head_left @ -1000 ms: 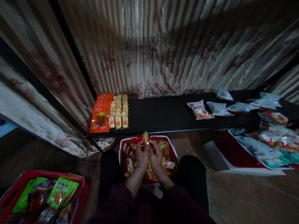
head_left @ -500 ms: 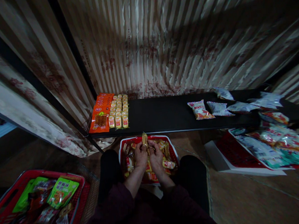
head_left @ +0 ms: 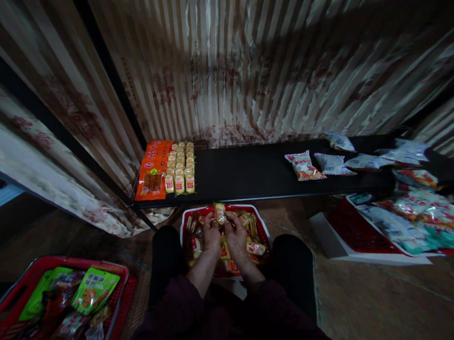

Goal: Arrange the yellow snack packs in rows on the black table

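Note:
Between my two hands is a small wrapped snack cake (head_left: 220,213), pale yellow in clear film. My left hand (head_left: 211,239) grips its left side with the fingertips, and my right hand (head_left: 236,240) pinches it from the right. Both are above a red basket with a white rim (head_left: 264,227), which stands between my knees and holds many similar wrapped snacks. Beyond it, on the black shelf (head_left: 243,174), rows of wrapped snack cakes (head_left: 180,183) stand beside orange snack packets (head_left: 152,183).
Striped bags of snacks (head_left: 303,165) lie along the shelf's right half. A tilted container (head_left: 344,237) full of snack bags is on the floor at right. At lower left is another red basket (head_left: 123,273) with green pouches (head_left: 95,290). A striped curtain (head_left: 242,60) hangs behind.
The snack cake has turned in my fingers; its thin edge faced me before, and its broader pale face shows now. Both hands stay over the basket.

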Demonstrator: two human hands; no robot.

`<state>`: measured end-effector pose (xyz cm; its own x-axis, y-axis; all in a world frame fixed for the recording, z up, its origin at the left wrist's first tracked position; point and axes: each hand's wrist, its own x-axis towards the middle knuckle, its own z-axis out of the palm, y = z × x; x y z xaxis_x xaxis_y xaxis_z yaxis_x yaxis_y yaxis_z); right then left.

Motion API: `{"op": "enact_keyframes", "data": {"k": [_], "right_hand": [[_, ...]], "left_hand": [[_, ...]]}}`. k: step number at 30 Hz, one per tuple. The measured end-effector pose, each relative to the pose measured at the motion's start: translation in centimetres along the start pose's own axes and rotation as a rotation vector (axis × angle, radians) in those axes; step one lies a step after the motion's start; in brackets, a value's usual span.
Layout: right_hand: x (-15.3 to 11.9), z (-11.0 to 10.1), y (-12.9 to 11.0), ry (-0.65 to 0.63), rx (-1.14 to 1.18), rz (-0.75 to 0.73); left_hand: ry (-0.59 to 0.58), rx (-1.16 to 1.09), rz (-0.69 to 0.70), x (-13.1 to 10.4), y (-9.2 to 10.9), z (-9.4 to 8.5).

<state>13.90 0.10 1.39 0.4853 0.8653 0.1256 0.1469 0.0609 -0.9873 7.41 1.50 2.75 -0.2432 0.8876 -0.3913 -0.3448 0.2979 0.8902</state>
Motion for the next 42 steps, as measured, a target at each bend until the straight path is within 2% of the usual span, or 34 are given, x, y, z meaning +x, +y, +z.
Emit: {"op": "enact_keyframes", "data": {"k": [5,15,20,24,28,35,42], "right_hand": [[0.0,0.1,-0.2,0.005,0.009,0.025],[-0.2,-0.1,0.0,-0.007,-0.033,0.019],[-0.3,-0.1,-0.3,-0.001,-0.021,0.000],[-0.3,-0.1,0.0,0.008,-0.027,-0.012],[-0.2,-0.2,0.2,0.006,-0.064,-0.051],[-0.1,-0.2,-1.0,-0.008,-0.083,-0.142],[-0.2,-0.2,-1.7,-0.033,-0.122,-0.186]], "left_hand": [[-0.042,0.030,0.027,0.1,-0.2,-0.1],[-0.040,-0.083,-0.094,-0.6,0.6,0.0],[0.003,-0.044,-0.166,-0.5,0.5,-0.2],[0.024,-0.020,-0.165,0.0,-0.1,-0.5],[0.016,-0.057,-0.163,0.3,-0.4,-0.6],[-0.021,-0.172,-0.213,0.6,-0.7,-0.4],[0.003,-0.174,-0.233,0.4,-0.4,-0.3]]}}
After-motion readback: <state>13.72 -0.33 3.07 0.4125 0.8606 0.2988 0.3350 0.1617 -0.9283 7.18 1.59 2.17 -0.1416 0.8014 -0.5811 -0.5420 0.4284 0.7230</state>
